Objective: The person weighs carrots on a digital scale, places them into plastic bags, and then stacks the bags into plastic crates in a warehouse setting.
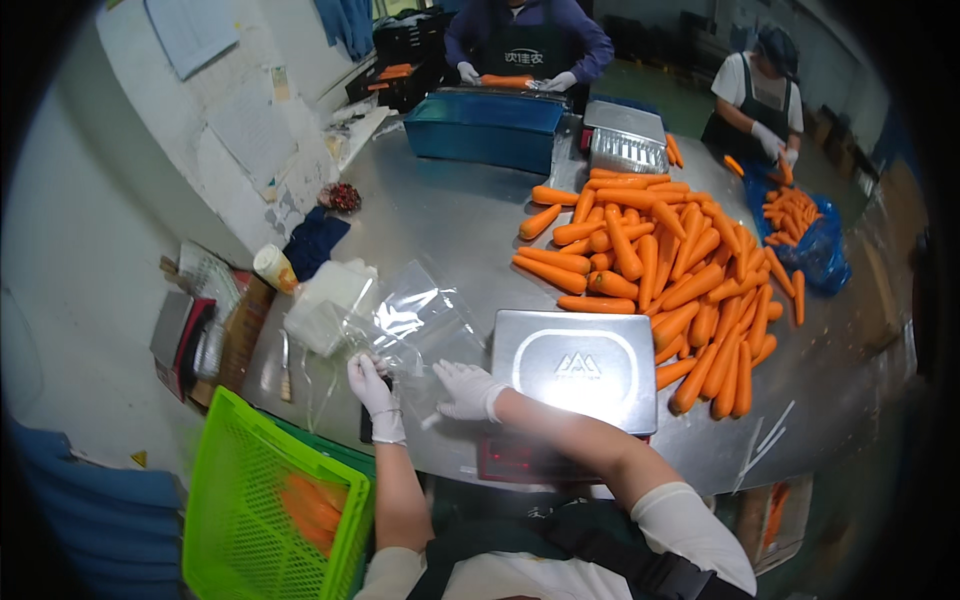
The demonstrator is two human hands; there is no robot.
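My left hand [373, 386], in a white glove, is closed on the edge of a clear plastic bag [405, 315] that lies over the steel table. My right hand [466, 390], gloved too, is spread at the bag's near edge, left of the scale; whether its fingers grip the film I cannot tell. Just right of it stands a digital scale [576, 367] with a bare steel pan. A large heap of carrots [675, 262] lies behind and to the right of the scale. Left of the clear bag is a stack of whitish plastic bags [330, 304].
A green plastic crate [277, 495] holding bagged carrots stands lower left. A knife [285, 367], a paper cup [274, 267] and a dark blue cloth [315, 240] lie at left. Across the table are a blue box [484, 131], another scale [624, 116] and two people handling carrots.
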